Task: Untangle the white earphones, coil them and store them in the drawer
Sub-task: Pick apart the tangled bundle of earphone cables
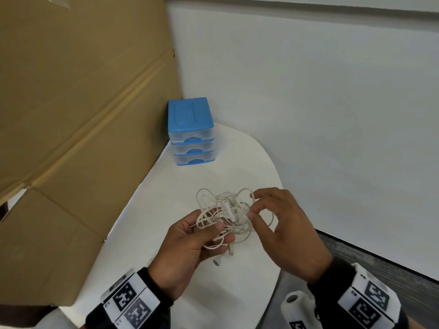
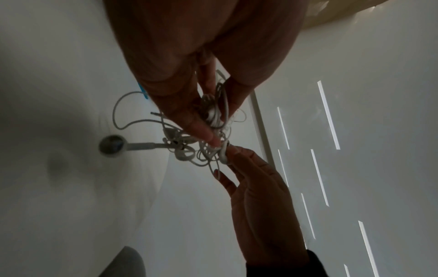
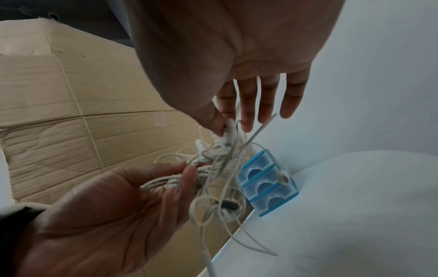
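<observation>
The white earphones [image 1: 225,214] are a tangled bundle held above the white table [image 1: 166,210]. My left hand [image 1: 190,243] grips the bundle from below, thumb pressed over several loops; an earbud [image 1: 217,261] dangles under it. My right hand [image 1: 280,224] pinches a part of the tangle between thumb and forefinger, with the other fingers spread. In the right wrist view the pinch sits on a white piece of the earphones [image 3: 228,131], and the left hand [image 3: 118,215] holds the cords below. The left wrist view shows the earphones [image 2: 208,135] and a hanging earbud [image 2: 112,146]. The small blue drawer unit [image 1: 191,131] stands behind, all three drawers shut.
A large cardboard box [image 1: 71,115] stands along the left side of the table, right beside the drawer unit. A white wall [image 1: 308,91] runs behind and to the right. The table's rounded edge [image 1: 278,181] falls off to a dark floor [image 1: 380,262] at the right.
</observation>
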The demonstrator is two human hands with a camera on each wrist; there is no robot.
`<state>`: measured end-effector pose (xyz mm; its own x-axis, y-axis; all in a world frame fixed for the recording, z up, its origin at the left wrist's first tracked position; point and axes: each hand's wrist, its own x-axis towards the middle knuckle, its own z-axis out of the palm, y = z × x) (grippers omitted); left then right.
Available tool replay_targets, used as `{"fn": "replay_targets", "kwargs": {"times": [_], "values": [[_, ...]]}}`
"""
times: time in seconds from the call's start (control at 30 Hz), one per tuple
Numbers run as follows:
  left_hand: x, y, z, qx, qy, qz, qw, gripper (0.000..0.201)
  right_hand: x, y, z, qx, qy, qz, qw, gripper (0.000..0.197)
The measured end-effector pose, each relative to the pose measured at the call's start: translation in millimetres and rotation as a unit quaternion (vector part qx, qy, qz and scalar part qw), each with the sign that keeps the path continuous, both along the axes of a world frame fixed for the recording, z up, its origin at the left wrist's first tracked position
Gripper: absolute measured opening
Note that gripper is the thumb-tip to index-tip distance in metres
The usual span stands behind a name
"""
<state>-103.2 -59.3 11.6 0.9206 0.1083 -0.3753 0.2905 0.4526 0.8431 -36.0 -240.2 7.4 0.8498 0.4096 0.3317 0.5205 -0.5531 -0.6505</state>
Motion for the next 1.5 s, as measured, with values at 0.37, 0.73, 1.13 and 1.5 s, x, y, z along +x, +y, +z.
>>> {"fn": "replay_targets", "kwargs": {"times": [0.37, 0.73, 1.13, 1.5], "values": [[1.1, 1.0, 1.2, -0.001, 0.001, 0.029, 1.0, 0.019, 1.4, -3.2, -0.5, -0.046, -0.001, 0.071, 0.996, 0.017], [-1.5, 2.7, -2.2, 0.131, -0.04, -0.002, 0.991, 0.008, -1.6, -2.4, 20.8, -0.088, -0.122, 0.036, 0.988, 0.01], [-1.3, -0.4, -0.7, 0.103, -0.044, 0.016, 0.994, 0.012, -2.0, -1.3, 16.7, -0.037, -0.014, 0.126, 0.991, 0.015], [-3.6, 1.2, 2.6, 0.104, -0.077, -0.009, 0.992, 0.014, -9.9, 6.9, 25.6, 0.188, 0.169, 0.059, 0.966, 0.015]]}}
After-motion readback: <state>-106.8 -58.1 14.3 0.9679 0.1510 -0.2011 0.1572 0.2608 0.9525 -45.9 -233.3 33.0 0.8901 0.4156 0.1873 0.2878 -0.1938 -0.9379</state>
